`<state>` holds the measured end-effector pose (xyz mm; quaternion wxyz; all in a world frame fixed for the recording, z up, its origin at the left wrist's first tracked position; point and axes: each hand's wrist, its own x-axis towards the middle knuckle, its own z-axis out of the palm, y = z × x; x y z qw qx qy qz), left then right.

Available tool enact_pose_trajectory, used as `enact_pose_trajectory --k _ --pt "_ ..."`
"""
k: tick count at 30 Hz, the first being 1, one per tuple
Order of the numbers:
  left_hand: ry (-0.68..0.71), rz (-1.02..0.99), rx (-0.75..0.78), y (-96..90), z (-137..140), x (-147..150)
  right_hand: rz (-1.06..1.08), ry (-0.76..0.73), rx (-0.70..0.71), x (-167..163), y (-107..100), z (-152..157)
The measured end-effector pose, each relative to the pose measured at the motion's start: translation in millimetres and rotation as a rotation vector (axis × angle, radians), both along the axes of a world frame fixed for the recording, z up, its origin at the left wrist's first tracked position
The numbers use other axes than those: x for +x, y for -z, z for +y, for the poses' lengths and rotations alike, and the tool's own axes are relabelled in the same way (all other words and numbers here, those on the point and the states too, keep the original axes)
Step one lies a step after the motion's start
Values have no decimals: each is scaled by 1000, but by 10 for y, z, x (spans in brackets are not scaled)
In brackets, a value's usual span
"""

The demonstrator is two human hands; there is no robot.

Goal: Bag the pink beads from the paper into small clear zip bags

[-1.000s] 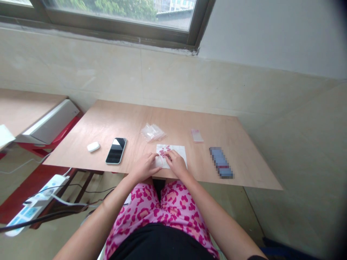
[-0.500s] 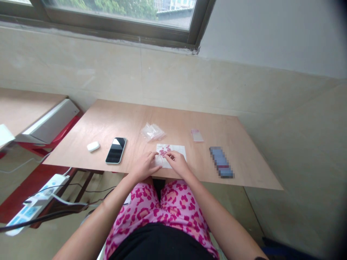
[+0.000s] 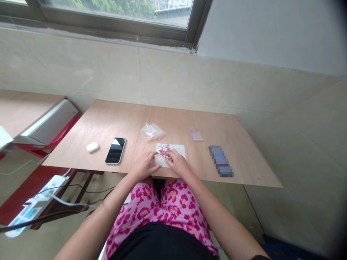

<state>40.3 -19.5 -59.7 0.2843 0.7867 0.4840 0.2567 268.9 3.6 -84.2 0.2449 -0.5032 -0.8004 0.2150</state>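
Note:
Small pink-red beads (image 3: 164, 150) lie in a loose cluster on a white sheet (image 3: 179, 148) near the table's front edge. At the sheet's left side is my left hand (image 3: 145, 167), its thumb and forefinger curved around a thin reddish string (image 3: 161, 157) that seems held at the fingertips. From the right, my right hand (image 3: 177, 162) rests over the sheet beside the beads. Its thumb and fingertips are drawn together; what they pinch is too small to make out.
Clear plastic bags (image 3: 152, 131) lie behind the sheet, with a small clear packet (image 3: 196, 134) to their right. A phone (image 3: 115, 151) and a white case (image 3: 92, 147) sit left. A blurred-out phone-shaped object (image 3: 221, 161) lies right. A power strip (image 3: 36, 206) is below left.
My right fingertips have shifted slightly beside the beads. My left hand stays nearly still with the string. The whole view has moved a little.

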Motion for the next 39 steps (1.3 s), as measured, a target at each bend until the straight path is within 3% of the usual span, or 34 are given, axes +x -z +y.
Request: enact_pose_trajectory --k 21,25,29,33,39 --pt "-3 5 -3 6 -3 10 5 62 31 -30 85 21" --pt "-1 3 -7 -18 -6 7 125 104 -1 -29 117 50" --pt "-9 4 4 -20 -13 11 383 174 -162 -89 63 61" --pt "-7 -5 25 3 -18 30 490 88 -297 -191 -54 -3" --pt "-53 -63 5 30 -25 63 432 -43 -282 -196 -112 -75"
